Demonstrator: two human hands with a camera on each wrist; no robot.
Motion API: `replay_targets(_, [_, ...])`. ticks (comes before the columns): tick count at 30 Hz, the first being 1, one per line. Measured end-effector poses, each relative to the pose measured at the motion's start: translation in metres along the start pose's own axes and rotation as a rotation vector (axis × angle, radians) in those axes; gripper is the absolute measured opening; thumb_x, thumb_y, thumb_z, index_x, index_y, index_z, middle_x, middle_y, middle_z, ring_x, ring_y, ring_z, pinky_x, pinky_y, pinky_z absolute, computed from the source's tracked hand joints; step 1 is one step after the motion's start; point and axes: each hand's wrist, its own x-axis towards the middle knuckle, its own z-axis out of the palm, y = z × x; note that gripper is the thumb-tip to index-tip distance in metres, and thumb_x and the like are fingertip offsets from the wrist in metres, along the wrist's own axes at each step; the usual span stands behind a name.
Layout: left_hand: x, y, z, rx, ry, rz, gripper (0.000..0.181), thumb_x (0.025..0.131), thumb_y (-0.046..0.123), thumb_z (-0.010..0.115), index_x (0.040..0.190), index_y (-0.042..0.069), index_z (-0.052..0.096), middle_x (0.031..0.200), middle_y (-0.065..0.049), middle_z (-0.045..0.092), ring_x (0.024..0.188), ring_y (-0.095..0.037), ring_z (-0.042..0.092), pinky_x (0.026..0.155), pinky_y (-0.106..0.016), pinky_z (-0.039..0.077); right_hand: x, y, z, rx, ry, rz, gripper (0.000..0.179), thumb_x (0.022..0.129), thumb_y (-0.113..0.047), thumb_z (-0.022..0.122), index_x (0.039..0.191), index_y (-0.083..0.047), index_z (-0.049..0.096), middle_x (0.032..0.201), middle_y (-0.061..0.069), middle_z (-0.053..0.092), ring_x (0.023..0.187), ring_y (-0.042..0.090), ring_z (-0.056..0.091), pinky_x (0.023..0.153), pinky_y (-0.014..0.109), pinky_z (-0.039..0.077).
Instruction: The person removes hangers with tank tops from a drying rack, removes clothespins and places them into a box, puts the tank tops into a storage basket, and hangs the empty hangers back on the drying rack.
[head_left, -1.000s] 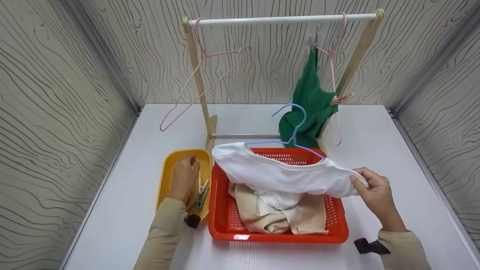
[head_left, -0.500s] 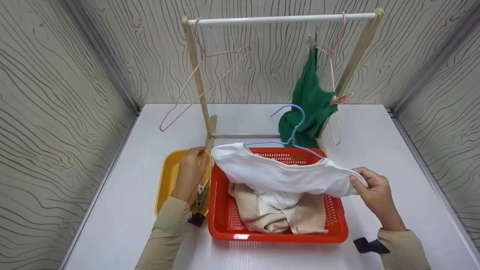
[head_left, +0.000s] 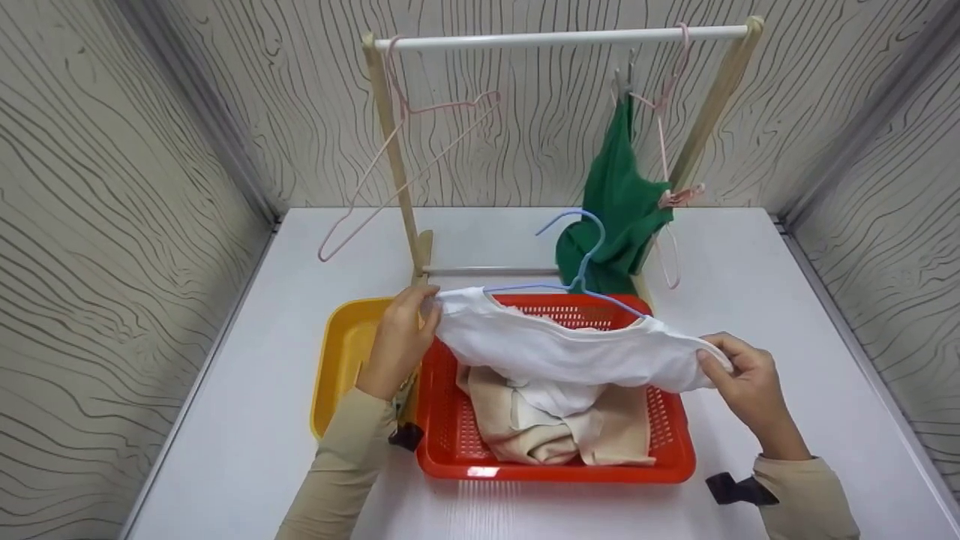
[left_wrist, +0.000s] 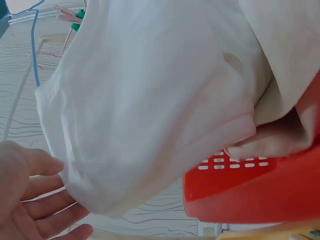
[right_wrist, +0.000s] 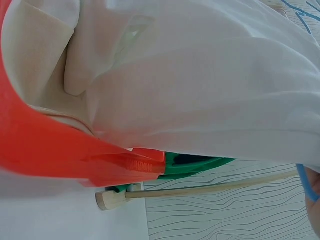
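Note:
A white sleeveless top (head_left: 555, 352) hangs on a blue clothes hanger (head_left: 585, 255) above the red basket (head_left: 555, 474). My right hand (head_left: 750, 379) grips the hanger's right end together with the top's shoulder; in the right wrist view the blue end of the hanger shows at the fingers. My left hand (head_left: 401, 337) is at the top's left shoulder. In the left wrist view its thumb and nearly straight fingers (left_wrist: 55, 205) lie right at the edge of the cloth.
Beige cloth (head_left: 510, 427) lies in the basket. A yellow tray (head_left: 324, 375) stands left, its clothespins mostly behind my left wrist. Behind is a drying rack (head_left: 562, 39) with a bare pink hanger (head_left: 401, 184) and a green garment (head_left: 619, 195) on another hanger, with a pink clothespin (head_left: 682, 196).
My left hand has risen out of the yellow tray and moved right to the top's left shoulder. The right hand keeps its grip, and the hanger's hook has tipped slightly left.

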Motion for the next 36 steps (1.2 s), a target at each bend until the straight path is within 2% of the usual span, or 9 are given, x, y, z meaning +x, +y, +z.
replay_targets(5, [0.001, 0.004, 0.003, 0.009, -0.002, 0.044, 0.023, 0.089, 0.010, 0.066, 0.111, 0.004, 0.065, 0.118, -0.023, 0.066, 0.111, -0.037, 0.065, 0.096, -0.047, 0.054, 0.001, -0.001, 0.001, 0.023, -0.009, 0.001, 0.013, 0.081, 0.023, 0.049, 0.087, 0.018, 0.060, 0.088, -0.020, 0.071, 0.072, -0.007, 0.067, 0.062, 0.008, 0.054])
replay_targets(10, [0.001, 0.007, 0.005, 0.003, -0.030, 0.054, 0.020, 0.092, 0.013, 0.063, 0.111, 0.006, 0.066, 0.106, -0.016, 0.068, 0.099, -0.029, 0.067, 0.092, -0.042, 0.057, 0.000, -0.001, 0.001, -0.011, -0.009, -0.011, 0.014, 0.080, 0.023, 0.050, 0.087, 0.016, 0.061, 0.088, -0.022, 0.070, 0.071, -0.007, 0.066, 0.062, 0.008, 0.054])
replay_targets(14, [0.000, 0.010, 0.005, 0.005, -0.040, 0.088, 0.018, 0.093, 0.013, 0.061, 0.108, 0.006, 0.068, 0.100, -0.012, 0.068, 0.093, -0.026, 0.067, 0.089, -0.037, 0.058, 0.000, -0.001, 0.001, -0.015, -0.010, -0.007, 0.015, 0.080, 0.023, 0.050, 0.087, 0.016, 0.061, 0.088, -0.022, 0.070, 0.070, -0.006, 0.066, 0.062, 0.009, 0.054])
replay_targets(22, [0.001, 0.017, 0.006, -0.008, -0.006, 0.141, 0.014, 0.092, 0.009, 0.062, 0.103, 0.004, 0.070, 0.091, -0.011, 0.069, 0.084, -0.024, 0.066, 0.081, -0.036, 0.059, 0.000, 0.000, 0.002, -0.019, -0.006, -0.013, 0.015, 0.081, 0.023, 0.050, 0.086, 0.015, 0.061, 0.087, -0.022, 0.070, 0.069, -0.006, 0.065, 0.060, 0.009, 0.054])
replay_targets(36, [0.003, 0.038, 0.010, 0.006, 0.021, 0.220, 0.014, 0.090, 0.006, 0.063, 0.101, 0.003, 0.072, 0.092, -0.010, 0.071, 0.087, -0.023, 0.069, 0.084, -0.033, 0.059, 0.002, 0.000, 0.005, 0.006, -0.019, -0.040, 0.017, 0.079, 0.025, 0.050, 0.089, 0.017, 0.061, 0.091, -0.022, 0.070, 0.074, -0.008, 0.067, 0.066, 0.008, 0.055])
